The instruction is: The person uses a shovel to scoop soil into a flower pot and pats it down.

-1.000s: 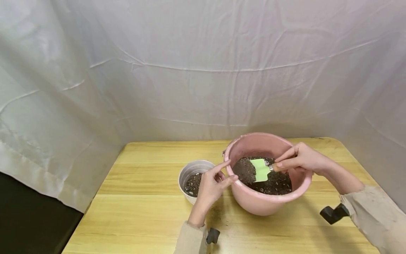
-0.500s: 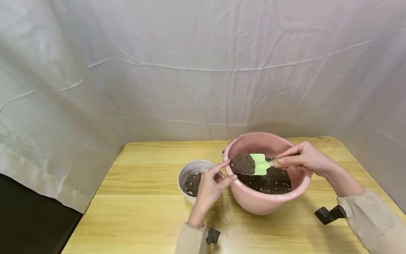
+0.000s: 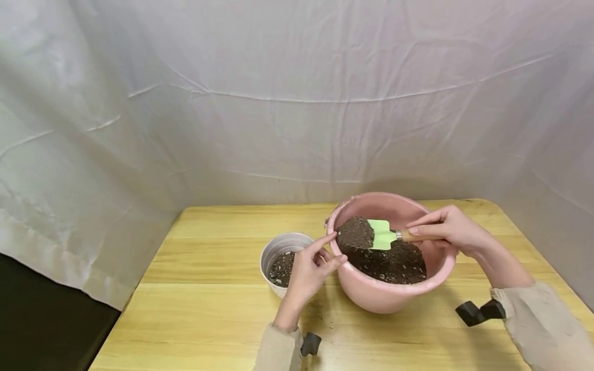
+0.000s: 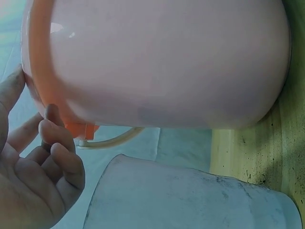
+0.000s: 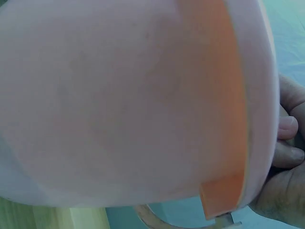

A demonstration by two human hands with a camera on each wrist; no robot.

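While the wooden table (image 3: 209, 288) carries everything, the leftmost thing on it is a small white pot (image 3: 284, 246) with a shallow layer of dark, pebbly soil at its bottom, standing just beside the pink basin (image 3: 394, 296). Between the two is the left hand (image 3: 310, 272), resting at the pot's rim with its forefinger stretched toward the basin's edge and the other fingers loosely curled; it appears to hold nothing, and the left wrist view shows its fingertips (image 4: 59, 143) close against the basin's orange rim. Further right, a green trowel (image 3: 382, 234) hangs over the basin's left side, heaped with dark soil (image 3: 355, 233), and the right hand (image 3: 447, 229) pinches its wooden handle between thumb and fingers. Since the load sits piled high on a shallow blade, any tilt or jolt on the way across the gap could, I judge, shed soil onto the table or over the left hand, and a blade wider than the pot's mouth might spill at the rim. Some loose crumbs already lie on the table before the basin. Both wrist views are filled almost wholly by the basin's pink wall, so the trowel and its grip are not seen there; the right wrist view shows only fingers (image 5: 288, 143) behind the rim, and the handle's end is covered by the hand.
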